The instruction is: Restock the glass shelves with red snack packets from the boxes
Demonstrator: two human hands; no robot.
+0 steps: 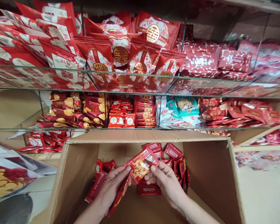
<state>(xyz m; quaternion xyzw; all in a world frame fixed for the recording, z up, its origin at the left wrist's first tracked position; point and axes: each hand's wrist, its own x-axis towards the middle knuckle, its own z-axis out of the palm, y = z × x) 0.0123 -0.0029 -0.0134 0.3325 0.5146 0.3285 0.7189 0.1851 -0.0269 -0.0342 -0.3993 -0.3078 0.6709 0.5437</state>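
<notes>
you are holding the red "florence cookies" packet (pixel 142 166) above the opening of the cardboard box (pixel 149 136). your left hand (pixel 114 183) pinches its left end, and a second red packet (pixel 118 200) seems gripped under the same fingers. your right hand (pixel 165 180) has thumb and fingers closed at the other end. inside the box, there are loose caramel almond packets (pixel 174 151). beyond the box stand the glass-fronted shelves (pixel 130 92). the step in hand looks like handling this packet; any next move calls, i think, for light pinch and control of the lower packet.
</notes>
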